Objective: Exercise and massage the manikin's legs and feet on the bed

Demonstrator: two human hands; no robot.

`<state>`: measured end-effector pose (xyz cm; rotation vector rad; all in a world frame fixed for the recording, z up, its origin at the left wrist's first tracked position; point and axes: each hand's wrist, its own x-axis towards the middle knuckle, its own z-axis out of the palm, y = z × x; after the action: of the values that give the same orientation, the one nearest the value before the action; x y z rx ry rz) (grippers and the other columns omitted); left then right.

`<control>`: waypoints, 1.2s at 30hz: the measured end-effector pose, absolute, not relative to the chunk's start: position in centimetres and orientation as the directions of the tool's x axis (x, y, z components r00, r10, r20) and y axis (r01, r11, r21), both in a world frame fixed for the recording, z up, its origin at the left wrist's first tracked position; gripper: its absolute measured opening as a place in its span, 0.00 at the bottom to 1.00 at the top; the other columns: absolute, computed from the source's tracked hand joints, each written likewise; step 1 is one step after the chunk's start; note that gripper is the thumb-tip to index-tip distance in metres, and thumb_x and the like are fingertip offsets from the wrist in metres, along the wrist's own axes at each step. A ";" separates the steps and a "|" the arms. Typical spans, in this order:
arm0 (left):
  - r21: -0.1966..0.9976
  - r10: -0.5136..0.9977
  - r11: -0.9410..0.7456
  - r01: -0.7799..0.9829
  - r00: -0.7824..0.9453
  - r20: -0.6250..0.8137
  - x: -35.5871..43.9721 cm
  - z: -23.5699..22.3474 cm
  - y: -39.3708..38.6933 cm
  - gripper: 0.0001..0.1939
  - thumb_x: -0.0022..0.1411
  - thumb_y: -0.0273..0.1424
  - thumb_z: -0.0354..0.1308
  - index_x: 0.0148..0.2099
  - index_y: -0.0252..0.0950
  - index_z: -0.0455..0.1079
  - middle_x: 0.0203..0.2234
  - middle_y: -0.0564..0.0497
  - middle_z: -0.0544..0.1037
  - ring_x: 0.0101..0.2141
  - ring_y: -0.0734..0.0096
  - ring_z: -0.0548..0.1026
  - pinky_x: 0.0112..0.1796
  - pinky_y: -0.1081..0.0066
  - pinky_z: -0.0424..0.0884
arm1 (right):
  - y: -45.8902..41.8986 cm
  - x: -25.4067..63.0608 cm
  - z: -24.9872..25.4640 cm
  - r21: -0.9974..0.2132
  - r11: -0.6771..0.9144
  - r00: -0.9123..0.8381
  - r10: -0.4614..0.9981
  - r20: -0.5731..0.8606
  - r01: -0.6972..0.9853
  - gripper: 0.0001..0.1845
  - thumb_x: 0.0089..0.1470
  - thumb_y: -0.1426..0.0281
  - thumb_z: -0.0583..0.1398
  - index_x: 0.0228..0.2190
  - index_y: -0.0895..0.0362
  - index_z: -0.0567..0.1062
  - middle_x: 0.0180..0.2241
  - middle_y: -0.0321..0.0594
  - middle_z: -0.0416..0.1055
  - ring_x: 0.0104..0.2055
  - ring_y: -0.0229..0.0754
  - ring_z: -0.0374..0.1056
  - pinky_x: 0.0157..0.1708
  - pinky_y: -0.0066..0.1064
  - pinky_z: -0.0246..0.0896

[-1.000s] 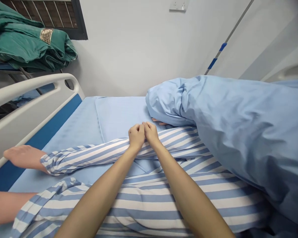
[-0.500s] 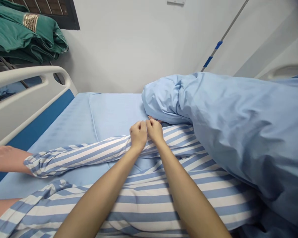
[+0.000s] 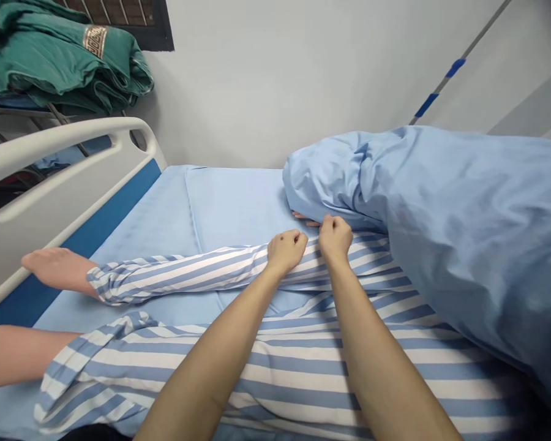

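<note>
"Can anything be read here?"

"No words or numbers that I can make out."

"Any marking at all?"

"One patch (image 3: 95, 41) on the green blanket (image 3: 59, 67): a brown and gold band with a repeating pattern."

"Are those letters?"

"Can't tell. It looks like decoration, and it's too small to read."

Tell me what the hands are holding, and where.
The left hand and right hand are fists on the striped sleeve, near its upper end; whether they grip the cloth cannot be told.
</note>
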<state>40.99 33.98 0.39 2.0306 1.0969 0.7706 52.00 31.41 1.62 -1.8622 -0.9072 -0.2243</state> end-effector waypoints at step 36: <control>0.515 0.978 -0.151 0.844 0.052 0.202 11.7 -2.6 38.5 0.15 0.64 0.35 0.42 0.33 0.39 0.69 0.30 0.47 0.77 0.32 0.69 0.72 0.31 0.71 0.54 | 38.6 21.3 -0.1 -0.808 0.249 0.189 0.896 0.401 0.535 0.20 0.55 0.60 0.49 0.15 0.54 0.56 0.15 0.28 0.51 0.20 0.34 0.49 0.23 0.28 0.43</control>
<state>11.74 38.51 -2.58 2.0732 1.8546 0.7497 21.27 38.58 -0.14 -1.4157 -1.4762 0.4359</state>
